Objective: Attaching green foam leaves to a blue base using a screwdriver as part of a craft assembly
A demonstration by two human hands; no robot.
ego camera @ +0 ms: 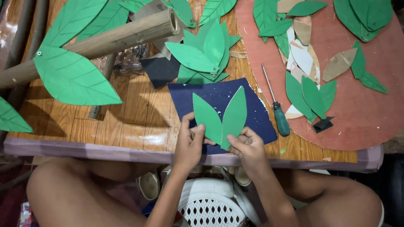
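Here, what I see from my feed:
Left hand (189, 143): pinching the base of the left green paper leaf (206, 117).
Right hand (248, 147): pinching the base of the right green paper leaf (235, 115).
Leaves: bases overlapping in a V, held over the dark blue sheet (254, 117) at the counter's (130, 118) near edge.
Nearby: green-handled screwdriver (278, 111) just right of the sheet; bamboo pole (107, 40) far left.

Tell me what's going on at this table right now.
A person seated at a wooden table holds two green paper leaves together at their bases, left hand and right hand both pinching them over a dark blue sheet. A green-handled screwdriver lies just right of it, and a bamboo pole with large leaves sits at left.
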